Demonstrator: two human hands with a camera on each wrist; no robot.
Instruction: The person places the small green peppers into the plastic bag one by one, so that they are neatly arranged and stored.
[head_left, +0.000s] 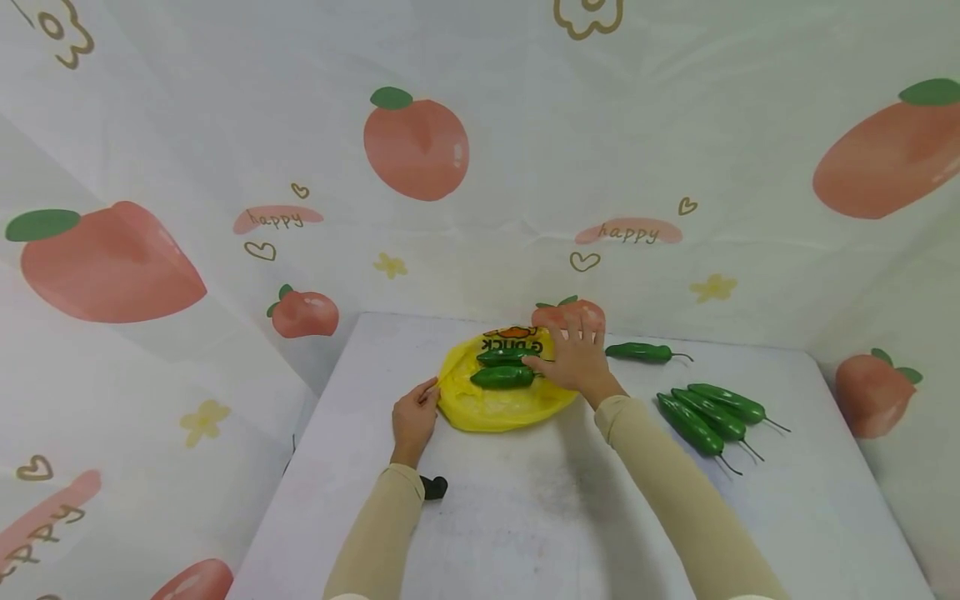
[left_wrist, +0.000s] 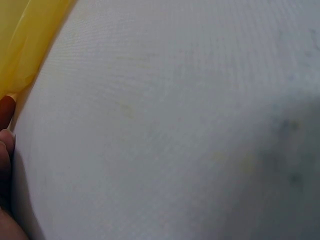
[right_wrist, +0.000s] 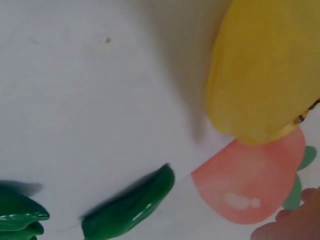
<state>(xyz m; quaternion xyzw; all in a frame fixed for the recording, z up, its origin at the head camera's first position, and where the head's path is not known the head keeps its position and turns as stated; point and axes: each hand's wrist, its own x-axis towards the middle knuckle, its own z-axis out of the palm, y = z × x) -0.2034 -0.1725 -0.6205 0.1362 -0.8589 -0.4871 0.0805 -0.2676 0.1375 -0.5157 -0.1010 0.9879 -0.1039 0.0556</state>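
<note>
A round yellow shower cap with mirrored lettering lies hollow side up on the white table. Two green chili peppers rest inside it, side by side. My left hand pinches the cap's left rim between thumb and fingers; the left wrist view catches only fingertips beside the yellow film. At the cap's right side is my right hand, its fingers straight and spread, the thumb close to the peppers. Whether its palm presses the rim is hidden. In the right wrist view the cap bulges at upper right.
One green chili pepper lies right of the cap near the back wall. Three more peppers lie together farther right, stems toward the front. A black object is partly covered by the left forearm. Fruit-printed cloth hangs around the table.
</note>
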